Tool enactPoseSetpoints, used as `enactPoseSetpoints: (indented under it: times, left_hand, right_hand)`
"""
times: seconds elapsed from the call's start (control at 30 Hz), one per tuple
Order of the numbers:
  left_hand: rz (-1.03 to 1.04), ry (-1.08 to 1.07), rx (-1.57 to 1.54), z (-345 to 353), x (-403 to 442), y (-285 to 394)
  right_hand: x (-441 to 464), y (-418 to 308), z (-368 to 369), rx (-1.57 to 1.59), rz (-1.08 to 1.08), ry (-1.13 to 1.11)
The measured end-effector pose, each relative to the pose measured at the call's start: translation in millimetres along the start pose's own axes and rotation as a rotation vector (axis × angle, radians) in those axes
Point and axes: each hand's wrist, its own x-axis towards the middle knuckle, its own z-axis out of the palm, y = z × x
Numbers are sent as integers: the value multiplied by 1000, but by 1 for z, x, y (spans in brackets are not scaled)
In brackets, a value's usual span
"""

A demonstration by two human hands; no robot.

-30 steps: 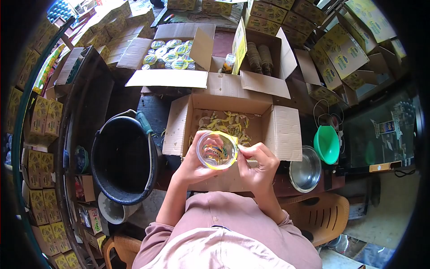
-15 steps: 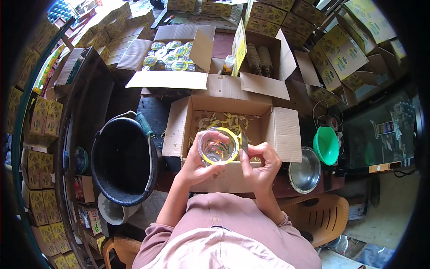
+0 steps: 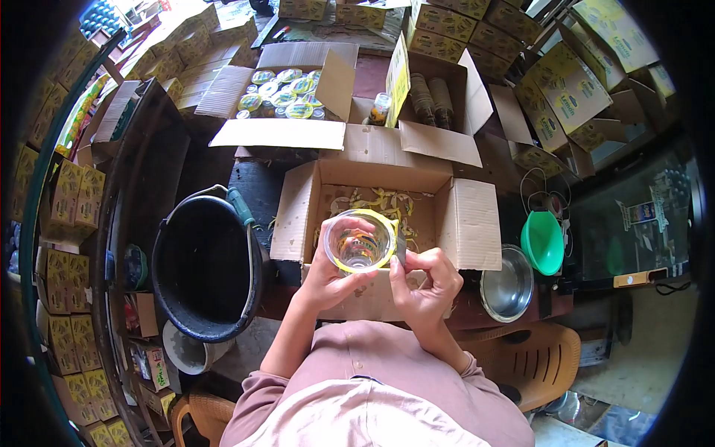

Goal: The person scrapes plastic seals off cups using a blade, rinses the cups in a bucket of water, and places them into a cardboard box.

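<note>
My left hand [image 3: 323, 277] is wrapped round a clear plastic cup [image 3: 360, 255], its open mouth tilted up toward me. Printed colours show through the cup's wall, and a yellow strip [image 3: 390, 220] clings along its rim. Pinched between the thumb and fingers of my right hand [image 3: 426, 287] is a small flat grey blade [image 3: 401, 244], held upright against the rim's right side. Below both hands, an open cardboard box [image 3: 460, 223] holds yellow peeled strips [image 3: 383, 200].
A black bucket [image 3: 160, 272] stands at left. A metal bowl [image 3: 506, 283] and a green basin [image 3: 542, 242] sit at right. Behind are a box of lidded cups [image 3: 277, 145], a box with stacked cups [image 3: 439, 141] and a small jar [image 3: 380, 109].
My right hand and the blade have shifted slightly left, closer in against the cup's rim. The cup has moved a little left in my left hand.
</note>
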Motion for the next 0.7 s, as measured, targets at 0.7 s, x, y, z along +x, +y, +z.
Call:
enactPoseSetpoints:
  times: [0.7]
  left_hand:
    - [45,-102,184,1,0,7]
  right_hand:
    - [9,7,0,-60,16,34]
